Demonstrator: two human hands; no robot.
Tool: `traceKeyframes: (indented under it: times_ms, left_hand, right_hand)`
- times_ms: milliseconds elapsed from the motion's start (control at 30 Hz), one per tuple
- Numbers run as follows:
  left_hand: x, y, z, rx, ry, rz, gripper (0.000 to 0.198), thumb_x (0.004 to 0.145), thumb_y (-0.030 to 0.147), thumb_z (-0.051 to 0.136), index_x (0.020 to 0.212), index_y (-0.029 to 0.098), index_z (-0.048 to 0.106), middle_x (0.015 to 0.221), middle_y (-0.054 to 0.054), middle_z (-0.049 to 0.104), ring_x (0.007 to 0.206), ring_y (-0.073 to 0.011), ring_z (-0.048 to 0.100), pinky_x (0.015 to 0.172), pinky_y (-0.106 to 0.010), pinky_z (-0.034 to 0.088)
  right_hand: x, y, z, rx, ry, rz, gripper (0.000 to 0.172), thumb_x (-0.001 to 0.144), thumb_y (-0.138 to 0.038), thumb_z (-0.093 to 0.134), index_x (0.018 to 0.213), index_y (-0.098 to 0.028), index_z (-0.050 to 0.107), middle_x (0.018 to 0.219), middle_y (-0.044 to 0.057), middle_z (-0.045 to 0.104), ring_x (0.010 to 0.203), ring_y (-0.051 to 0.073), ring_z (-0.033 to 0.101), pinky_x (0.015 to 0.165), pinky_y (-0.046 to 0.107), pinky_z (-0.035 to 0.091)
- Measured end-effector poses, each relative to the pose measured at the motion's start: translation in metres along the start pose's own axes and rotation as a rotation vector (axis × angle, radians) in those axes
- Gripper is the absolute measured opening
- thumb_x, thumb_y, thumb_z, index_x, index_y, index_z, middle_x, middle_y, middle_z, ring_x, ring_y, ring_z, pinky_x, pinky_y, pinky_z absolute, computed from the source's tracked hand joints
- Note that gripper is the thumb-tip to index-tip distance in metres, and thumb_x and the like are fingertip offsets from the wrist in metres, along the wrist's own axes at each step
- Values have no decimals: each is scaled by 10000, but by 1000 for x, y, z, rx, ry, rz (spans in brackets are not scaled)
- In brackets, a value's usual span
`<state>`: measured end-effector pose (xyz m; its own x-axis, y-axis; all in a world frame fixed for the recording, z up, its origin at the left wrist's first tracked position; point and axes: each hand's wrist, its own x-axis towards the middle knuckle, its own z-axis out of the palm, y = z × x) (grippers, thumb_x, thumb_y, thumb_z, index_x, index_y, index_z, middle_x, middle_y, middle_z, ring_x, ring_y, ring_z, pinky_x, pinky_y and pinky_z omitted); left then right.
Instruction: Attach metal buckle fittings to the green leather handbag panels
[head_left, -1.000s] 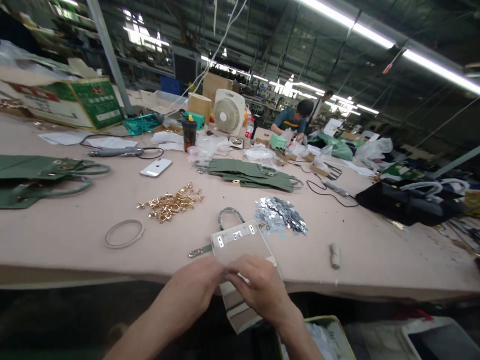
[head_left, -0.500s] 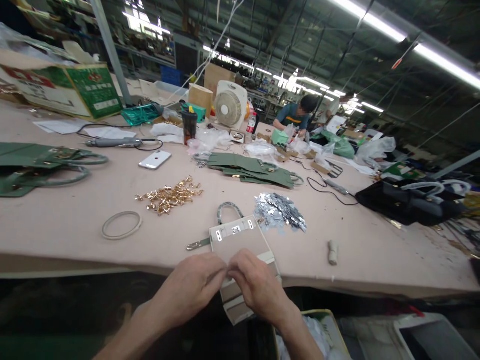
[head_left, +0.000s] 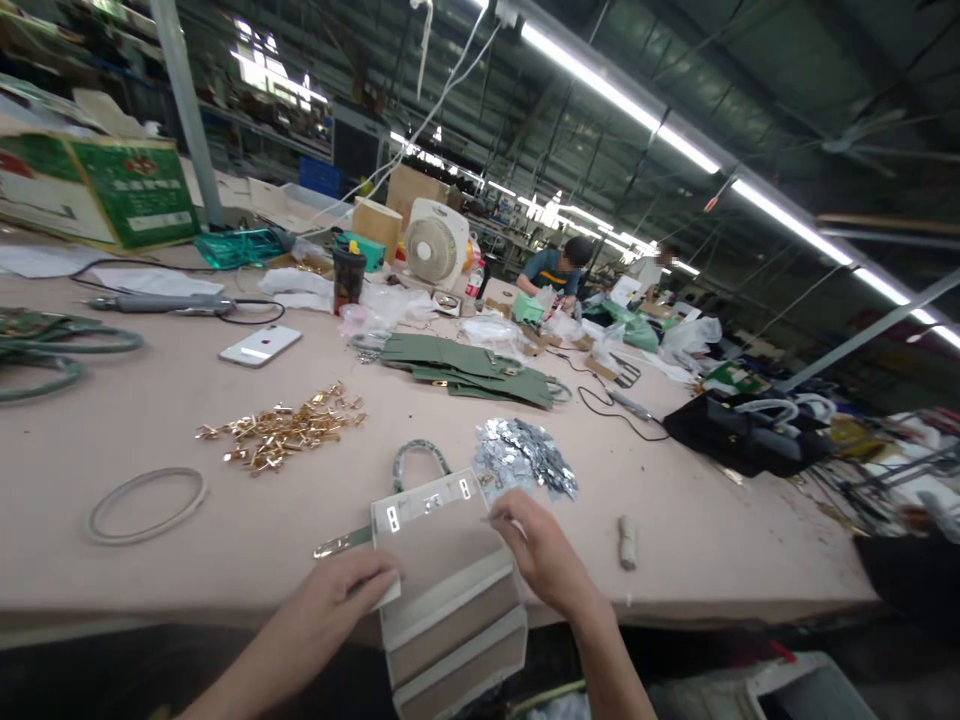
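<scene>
A pale beige bag piece (head_left: pixel 442 570) with accordion folds lies over the table's near edge, its top strip carrying small metal slots. My left hand (head_left: pixel 352 585) pinches its lower left edge. My right hand (head_left: pixel 540 545) rests at its right edge, fingers pinched on a small thin thing I cannot make out. A green handle loop (head_left: pixel 416 455) sticks out behind the piece, and a gold-tipped strap (head_left: pixel 341 542) pokes out at its left.
A pile of silver metal plates (head_left: pixel 525 455) lies just beyond my right hand, gold fittings (head_left: pixel 277 430) to the left, a white ring (head_left: pixel 146 505), a small roll (head_left: pixel 628 542), a phone (head_left: pixel 259 345), green bag panels (head_left: pixel 472 365). Other people work at the far end.
My hands, joined over the middle of the beige piece, have parted to its left and right edges. The view has shifted right, and more of the folded piece shows.
</scene>
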<state>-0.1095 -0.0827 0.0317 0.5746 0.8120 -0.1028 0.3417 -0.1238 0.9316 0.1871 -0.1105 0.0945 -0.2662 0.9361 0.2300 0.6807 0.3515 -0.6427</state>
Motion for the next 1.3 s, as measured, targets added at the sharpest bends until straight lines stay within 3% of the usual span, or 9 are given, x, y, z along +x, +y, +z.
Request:
traceKeyframes:
  times_ms: [67, 167, 400, 833, 900, 967, 1100, 1233, 1300]
  left_hand:
    - [8, -5, 8, 14, 15, 2, 441, 993, 538, 426, 928, 219, 723, 1000, -32, 752, 990, -249, 648, 897, -301, 467]
    - [18, -10, 18, 57, 63, -35, 426, 985, 508, 404, 858, 219, 690, 928, -33, 743, 938, -254, 654, 843, -304, 461]
    - [22, -15, 23, 148, 130, -83, 377, 988, 424, 395, 789, 218, 640, 863, -27, 722, 869, -236, 649, 775, -298, 414]
    - [22, -18, 25, 119, 151, -97, 380, 997, 421, 394, 779, 217, 628, 847, -23, 713, 859, -229, 651, 764, -293, 409]
    - [21, -18, 25, 97, 149, -91, 398, 999, 443, 397, 768, 215, 628, 837, -20, 709, 851, -228, 652, 758, -288, 417]
    - [21, -19, 24, 59, 143, -75, 412, 1003, 461, 403, 784, 217, 652, 849, -15, 720, 862, -227, 658, 766, -280, 432]
    - [22, -21, 21, -22, 121, -44, 417, 990, 500, 454, 860, 229, 742, 926, -9, 760, 931, -240, 668, 826, -275, 468]
    - [20, -23, 18, -92, 113, -56, 387, 946, 518, 548, 986, 233, 806, 1027, -30, 769, 1032, -268, 653, 931, -299, 477]
    - [18, -24, 16, -141, 103, -75, 456, 928, 500, 584, 1242, 213, 750, 997, -36, 749, 965, -251, 642, 896, -313, 485]
  right_hand:
    - [23, 21, -9, -18, 24, -6, 131, 991, -120, 545, 1006, -230, 615, 1093, 57, 614, 1080, 204, 590, 990, 365, 468]
    - [55, 41, -10, -26, -78, -19, 146, 949, -87, 582, 966, -220, 641, 1194, 74, 611, 1192, 216, 575, 1082, 408, 437]
    - [95, 59, 5, -64, -322, -16, 164, 892, -49, 624, 870, -203, 676, 1187, 81, 666, 1137, 215, 629, 1071, 412, 457]
    - [108, 73, 14, -42, -328, -36, 168, 837, -41, 691, 830, -206, 721, 1059, 45, 714, 1007, 199, 645, 953, 338, 492]
    - [107, 76, 14, -35, -334, -22, 152, 817, -74, 733, 879, -213, 732, 1066, 37, 713, 981, 197, 644, 928, 332, 496]
    - [106, 79, 13, -17, -342, 31, 242, 797, -111, 765, 1006, -228, 733, 1086, 30, 714, 957, 193, 647, 902, 323, 501]
    - [110, 84, 18, 14, -346, 156, 460, 744, -147, 811, 1179, -238, 694, 1023, 10, 727, 834, 170, 635, 774, 278, 497]
    - [114, 95, 27, 108, -351, 198, 263, 732, -214, 831, 986, -204, 760, 866, -6, 712, 718, 145, 601, 662, 246, 457]
    - [112, 101, 33, 181, -326, 204, 224, 755, -270, 824, 959, -195, 772, 845, -1, 718, 705, 146, 605, 657, 248, 461]
